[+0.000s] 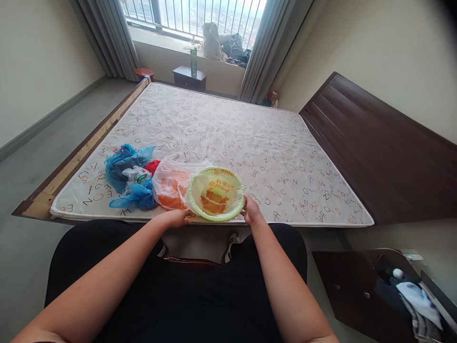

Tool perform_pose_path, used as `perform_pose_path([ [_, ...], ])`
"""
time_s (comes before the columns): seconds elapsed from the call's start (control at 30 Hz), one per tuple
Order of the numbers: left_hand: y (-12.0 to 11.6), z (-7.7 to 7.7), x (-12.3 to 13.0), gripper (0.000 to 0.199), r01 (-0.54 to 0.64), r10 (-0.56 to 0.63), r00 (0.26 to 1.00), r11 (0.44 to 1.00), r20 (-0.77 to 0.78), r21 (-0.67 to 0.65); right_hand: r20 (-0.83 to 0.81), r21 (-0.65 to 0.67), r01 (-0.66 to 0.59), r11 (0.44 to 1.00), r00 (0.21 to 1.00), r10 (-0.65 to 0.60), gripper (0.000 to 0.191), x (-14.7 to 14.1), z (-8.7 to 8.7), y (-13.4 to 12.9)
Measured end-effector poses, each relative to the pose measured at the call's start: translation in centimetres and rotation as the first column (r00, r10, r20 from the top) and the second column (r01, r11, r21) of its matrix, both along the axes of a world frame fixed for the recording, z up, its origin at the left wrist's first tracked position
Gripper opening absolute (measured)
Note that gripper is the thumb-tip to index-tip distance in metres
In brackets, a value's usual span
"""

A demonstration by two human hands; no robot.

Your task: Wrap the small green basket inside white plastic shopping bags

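A light green plastic basket (238, 209) sits at the mattress's near edge, its open top facing me. A white plastic bag with orange print (210, 183) lines its inside and folds over part of the rim. My right hand (253, 210) grips the basket's right side, fingers curled behind it. At the lower left, my left hand (177, 218) reaches to the basket's side, its fingertips partly hidden. Left of the basket lies another white bag with orange print (171, 183). Beyond it are crumpled blue bags (126, 164), a clear bag and a red bag (153, 166).
The mattress (221, 128) with printed letters fills the bed frame, with a dark headboard (371, 143) at right. A nightstand (364, 286) holding cloth items stands at lower right. By the window, a green bottle (193, 61) stands on another nightstand (189, 78).
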State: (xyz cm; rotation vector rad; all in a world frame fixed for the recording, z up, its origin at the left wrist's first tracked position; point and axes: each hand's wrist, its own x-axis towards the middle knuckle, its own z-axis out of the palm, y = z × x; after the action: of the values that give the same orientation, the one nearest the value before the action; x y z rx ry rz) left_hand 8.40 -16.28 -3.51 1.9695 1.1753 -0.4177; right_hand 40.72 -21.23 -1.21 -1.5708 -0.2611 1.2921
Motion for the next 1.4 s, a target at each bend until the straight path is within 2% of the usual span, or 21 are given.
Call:
perform_pose_path([
  [0.13,0.0,0.2,0.1,0.059,0.057,-0.058,0.998,0.998,-0.031,-0.018,0.002,0.012,0.003,1.000,1.000,-0.003,0.025,0.1,-0.2,0.0],
  [0.53,0.0,0.3,0.2,0.061,0.020,-0.020,1.000,1.000,-0.015,-0.013,0.033,0.018,-0.012,1.000,0.999,0.011,0.024,0.0,-0.2,-0.1],
  [0.63,1.2,1.0,-0.1,0.054,0.068,-0.069,0.996,0.998,-0.062,-0.017,0.010,0.027,-0.012,1.000,1.000,0.012,0.021,0.1,-0.3,-0.1],
  [0.7,3.1,2.1,-1.3,0.043,0.085,-0.093,0.993,0.991,-0.079,-0.099,-0.001,0.027,-0.007,1.000,1.000,0.007,0.021,0.1,-0.4,-0.1],
  [0.73,4.4,2.8,-2.4,0.039,0.069,-0.079,0.995,0.987,-0.057,-0.148,-0.002,0.025,-0.003,1.000,1.000,0.003,0.022,0.2,-0.5,-0.1],
  [0.8,7.2,4.2,-5.2,0.041,-0.059,0.069,0.997,0.976,0.044,-0.211,0.000,0.022,0.002,1.000,1.000,-0.002,0.022,0.2,-0.6,-0.1],
  [0.87,10.1,5.2,-8.7,0.055,-0.287,0.292,0.932,0.956,0.216,-0.055,0.010,0.021,-0.004,1.000,1.000,0.004,0.022,0.2,-0.7,-0.1],
  [0.9,11.4,5.3,-10.4,0.064,-0.416,0.385,0.873,0.908,0.299,0.045,0.016,0.020,-0.009,1.000,1.000,0.009,0.022,0.2,-0.7,-0.1],
  [0.97,13.4,4.9,-13.7,0.079,-0.524,0.422,0.819,0.826,0.388,0.208,0.022,0.016,-0.013,1.000,1.000,0.013,0.020,0.2,-0.7,0.0],
  [1.0,14.1,4.3,-15.0,0.089,-0.503,0.399,0.845,0.819,0.356,0.275,0.023,0.014,-0.012,1.000,1.000,0.011,0.019,0.2,-0.6,0.0],
  [1.1,14.9,1.7,-17.2,0.126,-0.329,0.332,0.942,0.888,0.048,0.322,0.042,0.003,-0.003,1.000,0.999,0.003,0.019,0.0,-0.5,0.1],
  [1.13,14.9,0.7,-17.5,0.134,-0.279,0.308,0.950,0.910,-0.051,0.307,0.055,0.000,-0.008,1.000,0.998,0.008,0.020,0.0,-0.4,0.2],
  [1.2,14.5,-1.1,-17.4,0.135,-0.222,0.276,0.948,0.931,-0.159,0.291,0.077,-0.004,-0.025,1.000,0.997,0.025,0.021,-0.1,-0.3,0.2],
  [1.27,14.0,-2.4,-17.0,0.120,-0.237,0.285,0.946,0.932,-0.151,0.275,0.085,-0.005,-0.040,0.999,0.996,0.041,0.024,-0.1,-0.3,0.2],
  [1.3,13.7,-2.8,-16.7,0.105,-0.256,0.295,0.946,0.932,-0.130,0.256,0.087,-0.007,-0.042,0.999,0.995,0.043,0.024,-0.1,-0.3,0.2],
  [1.37,13.3,-3.1,-16.2,0.064,-0.362,0.376,0.926,0.903,-0.022,0.231,0.110,0.006,-0.060,0.998,0.992,0.059,0.025,-0.1,-0.4,0.2],
  [1.4,13.2,-3.1,-16.1,0.043,-0.436,0.434,0.899,0.868,0.064,0.238,0.131,0.023,-0.080,0.997,0.988,0.076,0.025,-0.1,-0.4,0.2],
])
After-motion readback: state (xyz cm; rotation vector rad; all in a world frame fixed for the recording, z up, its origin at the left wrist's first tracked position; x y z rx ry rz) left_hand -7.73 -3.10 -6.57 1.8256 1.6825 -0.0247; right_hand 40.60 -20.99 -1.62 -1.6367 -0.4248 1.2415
